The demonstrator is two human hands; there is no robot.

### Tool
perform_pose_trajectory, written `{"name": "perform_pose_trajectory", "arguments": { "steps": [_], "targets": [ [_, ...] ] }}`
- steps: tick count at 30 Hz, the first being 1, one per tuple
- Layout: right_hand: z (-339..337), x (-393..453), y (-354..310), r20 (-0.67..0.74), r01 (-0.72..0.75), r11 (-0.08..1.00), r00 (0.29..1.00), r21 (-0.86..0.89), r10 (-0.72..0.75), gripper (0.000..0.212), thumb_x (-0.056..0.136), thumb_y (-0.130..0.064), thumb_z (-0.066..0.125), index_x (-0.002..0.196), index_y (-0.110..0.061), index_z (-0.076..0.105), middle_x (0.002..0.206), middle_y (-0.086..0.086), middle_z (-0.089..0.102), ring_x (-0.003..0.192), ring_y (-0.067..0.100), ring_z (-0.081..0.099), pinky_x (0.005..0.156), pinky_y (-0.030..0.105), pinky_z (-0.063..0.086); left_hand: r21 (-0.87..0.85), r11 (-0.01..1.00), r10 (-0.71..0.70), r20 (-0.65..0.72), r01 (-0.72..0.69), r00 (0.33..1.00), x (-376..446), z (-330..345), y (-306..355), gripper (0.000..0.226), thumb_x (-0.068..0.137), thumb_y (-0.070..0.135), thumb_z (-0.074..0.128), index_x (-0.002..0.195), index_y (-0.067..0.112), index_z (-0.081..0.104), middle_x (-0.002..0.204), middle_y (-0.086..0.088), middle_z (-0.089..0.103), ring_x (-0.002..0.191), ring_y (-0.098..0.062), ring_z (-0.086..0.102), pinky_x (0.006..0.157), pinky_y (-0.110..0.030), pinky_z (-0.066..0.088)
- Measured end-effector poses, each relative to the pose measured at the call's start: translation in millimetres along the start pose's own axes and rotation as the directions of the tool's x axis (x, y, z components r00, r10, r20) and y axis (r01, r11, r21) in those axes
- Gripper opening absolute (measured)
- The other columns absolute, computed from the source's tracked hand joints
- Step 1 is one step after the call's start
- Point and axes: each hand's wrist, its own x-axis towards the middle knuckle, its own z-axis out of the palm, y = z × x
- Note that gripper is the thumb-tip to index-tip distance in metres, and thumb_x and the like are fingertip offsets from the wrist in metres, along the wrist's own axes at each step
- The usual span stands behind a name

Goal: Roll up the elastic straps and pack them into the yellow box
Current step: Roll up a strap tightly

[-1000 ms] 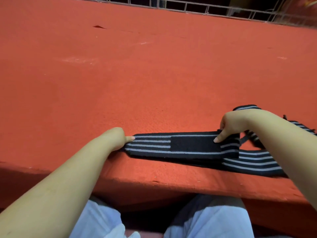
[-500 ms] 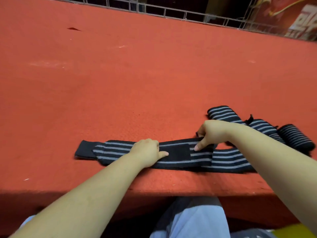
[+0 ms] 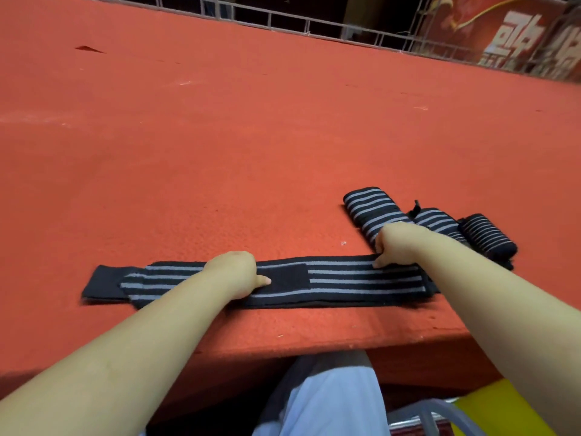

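A long black elastic strap with grey stripes [image 3: 345,280] lies flat along the near edge of the red table [image 3: 251,152]. It has a black patch near its middle and its left end is folded over. My left hand [image 3: 235,273] rests on the strap with fingers curled and the thumb on the black patch. My right hand [image 3: 396,245] grips the strap's far edge near its right end, fingers curled. Three rolled straps [image 3: 367,206] [image 3: 437,220] [image 3: 487,234] lie side by side behind my right hand. A corner of the yellow box [image 3: 503,407] shows below the table at the lower right.
A wire fence [image 3: 283,22] runs along the table's far edge, with a red banner [image 3: 503,36] behind it. My lap in light trousers [image 3: 327,401] is under the near edge. A clear plastic item [image 3: 440,413] lies beside the yellow box.
My left hand has moved right along the strap onto the black patch, uncovering the strap's left end. My right hand has slid right, away from the patch. The view has shifted, showing the rolled straps.
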Motion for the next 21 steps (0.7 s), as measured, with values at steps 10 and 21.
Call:
{"name": "perform_pose_trajectory", "arguments": {
  "steps": [10, 21],
  "targets": [
    [58.8, -6.0, -95.0, -0.424, 0.241, 0.865, 0.905, 0.44, -0.036, 0.042, 0.096, -0.039, 0.045, 0.128, -0.014, 0.051, 0.122, 0.01, 0.056, 0.116, 0.03, 0.049, 0.099, 0.039, 0.036, -0.04, 0.978, 0.193, -0.209, -0.206, 0.959, 7.7, 10.2, 62.4, 0.045, 0.096, 0.043, 0.043, 0.134, 0.019, 0.041, 0.134, -0.008, 0.043, 0.127, -0.027, 0.039, 0.105, -0.037, 0.03],
    [91.0, -4.3, -61.4, -0.509, 0.042, 0.886, 0.831, 0.462, 0.226, 0.042, 0.091, -0.054, 0.044, 0.093, -0.014, 0.057, 0.093, 0.004, 0.058, 0.092, 0.025, 0.053, 0.084, 0.036, 0.036, -0.15, 0.962, 0.169, -0.331, -0.228, 0.928, 16.5, 34.2, 52.8, 0.036, 0.092, 0.05, 0.046, 0.114, 0.024, 0.055, 0.119, 0.001, 0.055, 0.115, -0.021, 0.045, 0.098, -0.034, 0.03]
  ]
}}
